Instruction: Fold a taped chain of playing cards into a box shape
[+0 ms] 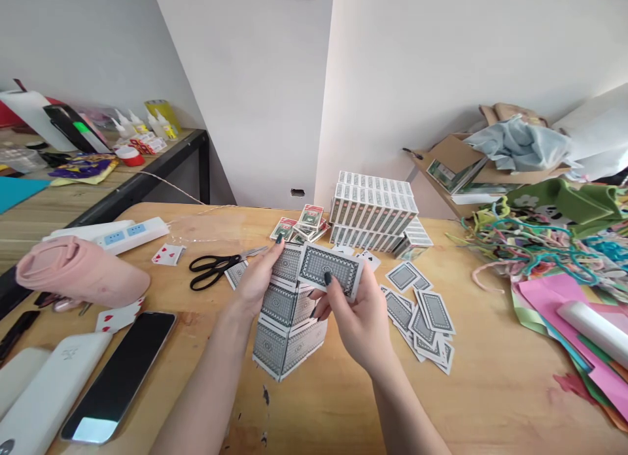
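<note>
A standing structure of playing cards (271, 344), backs outward, rises in stacked rows with a sharp corner toward me. My left hand (258, 278) grips its upper left side, thumb at the top edge. In my right hand (360, 318) a single playing card (328, 269) is pinched, back side up, thumb across its face. That card overlaps the structure's upper right part; whether they touch I cannot tell. Loose playing cards (424, 324) lie spread to the right. Black-handled scissors (216, 270) rest on the table just left of the structure, with another card beside the blades.
Stacked card boxes (375, 206) stand at the back, near opened card packs (304, 223). On the left lie a phone (122, 376), a pink rolled pouch (83, 272) and a power strip (127, 236). Tangled yarn (540, 239) and coloured paper (564, 318) cover the right side.
</note>
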Demonstrator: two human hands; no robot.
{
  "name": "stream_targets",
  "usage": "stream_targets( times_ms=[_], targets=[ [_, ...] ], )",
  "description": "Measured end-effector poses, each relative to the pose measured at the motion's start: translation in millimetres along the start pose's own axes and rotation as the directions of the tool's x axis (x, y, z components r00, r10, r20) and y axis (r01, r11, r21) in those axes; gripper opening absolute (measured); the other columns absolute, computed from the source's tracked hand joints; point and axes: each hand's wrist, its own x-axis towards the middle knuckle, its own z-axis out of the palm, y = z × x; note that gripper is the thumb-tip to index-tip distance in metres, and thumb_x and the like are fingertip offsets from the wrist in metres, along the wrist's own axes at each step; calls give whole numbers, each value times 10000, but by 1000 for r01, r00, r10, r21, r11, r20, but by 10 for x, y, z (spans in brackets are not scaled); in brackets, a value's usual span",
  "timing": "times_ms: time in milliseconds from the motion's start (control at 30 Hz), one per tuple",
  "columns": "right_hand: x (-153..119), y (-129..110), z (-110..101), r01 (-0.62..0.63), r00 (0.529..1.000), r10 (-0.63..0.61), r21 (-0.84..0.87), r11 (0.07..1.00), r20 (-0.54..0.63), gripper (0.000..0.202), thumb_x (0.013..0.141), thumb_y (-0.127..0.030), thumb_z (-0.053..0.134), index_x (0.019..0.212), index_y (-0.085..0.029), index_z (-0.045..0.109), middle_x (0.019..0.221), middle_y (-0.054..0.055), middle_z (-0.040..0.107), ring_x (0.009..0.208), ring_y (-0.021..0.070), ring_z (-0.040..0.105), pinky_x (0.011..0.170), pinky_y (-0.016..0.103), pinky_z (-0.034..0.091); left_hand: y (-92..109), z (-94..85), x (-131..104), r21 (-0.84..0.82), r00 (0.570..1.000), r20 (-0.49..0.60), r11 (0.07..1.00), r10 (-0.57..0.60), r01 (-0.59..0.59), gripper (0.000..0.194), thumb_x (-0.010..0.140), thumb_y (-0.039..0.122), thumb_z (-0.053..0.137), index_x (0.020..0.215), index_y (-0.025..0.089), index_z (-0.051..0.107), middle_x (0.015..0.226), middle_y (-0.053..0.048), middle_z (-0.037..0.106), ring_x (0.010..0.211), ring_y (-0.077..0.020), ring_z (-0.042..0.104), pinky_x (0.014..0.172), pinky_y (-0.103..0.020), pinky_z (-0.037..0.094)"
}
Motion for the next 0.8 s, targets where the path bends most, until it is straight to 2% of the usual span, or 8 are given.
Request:
stream_targets(
  times_ms=[100, 200, 300, 400, 500, 633, 800],
  targets=[
    [-58, 13, 74, -23, 999, 23, 9, 1000, 30, 89, 931, -306, 438, 953, -231, 395, 678, -24, 620, 493, 109, 603, 491, 242, 523, 13, -42, 1, 10, 999, -16, 1000, 30, -30, 415, 740, 475, 670, 945, 115, 694, 743, -70, 733, 751, -232, 692, 709, -304, 521],
    [-106, -13, 85, -100, 991, 93, 71, 992, 95, 109, 943, -338, 402, 927, -234, 372, 619, -52, 590, 425, 100, 573, 430, 218, 486, 30, -69, -18, 71, 997, -22, 995, 70, -69, 418, 735, 491, 674, 913, 114, 693, 758, -66, 729, 739, -217, 681, 699, -285, 506],
    [-123, -71, 32, -168, 979, 157, 83, 982, 128, 152, 936, -371, 408, 892, -235, 358, 563, -72, 575, 370, 97, 548, 376, 196, 445, 31, -60, -47, 140, 996, -26, 987, 83, -78, 410, 715, 505, 684, 832, 112, 686, 736, -64, 715, 690, -207, 661, 625, -267, 485],
    [-118, -135, -49, -233, 964, 217, 92, 968, 154, 193, 920, -409, 424, 889, -235, 347, 515, -80, 570, 342, 112, 547, 340, 193, 427, 23, -14, -86, 193, 994, -16, 976, 104, -99, 410, 697, 502, 700, 855, 124, 680, 706, -46, 697, 658, -196, 640, 568, -246, 454],
    [-101, -182, -128, -299, 943, 274, 124, 946, 187, 222, 900, -431, 443, 897, -234, 340, 490, -85, 573, 326, 128, 556, 316, 194, 423, 14, 44, -128, 242, 989, 5, 960, 148, -145, 408, 690, 513, 707, 857, 143, 670, 694, -22, 677, 635, -166, 608, 554, -222, 427],
    [-61, -198, -210, -370, 918, 335, 151, 917, 214, 227, 869, -413, 473, 870, -230, 340, 486, -64, 606, 320, 136, 571, 304, 188, 427, 3, 89, -158, 330, 973, -15, 920, 231, -213, 440, 670, 577, 690, 741, 146, 635, 650, 3, 626, 592, -128, 528, 536, -206, 384],
    [-38, -204, -267, -405, 900, 365, 148, 902, 236, 228, 848, -396, 492, 849, -228, 339, 500, -44, 630, 329, 142, 586, 308, 191, 440, -17, 82, -157, 426, 956, 26, 862, 291, -274, 428, 728, 574, 634, 689, 152, 573, 636, 23, 560, 590, -107, 464, 536, -198, 348]
  ],
)
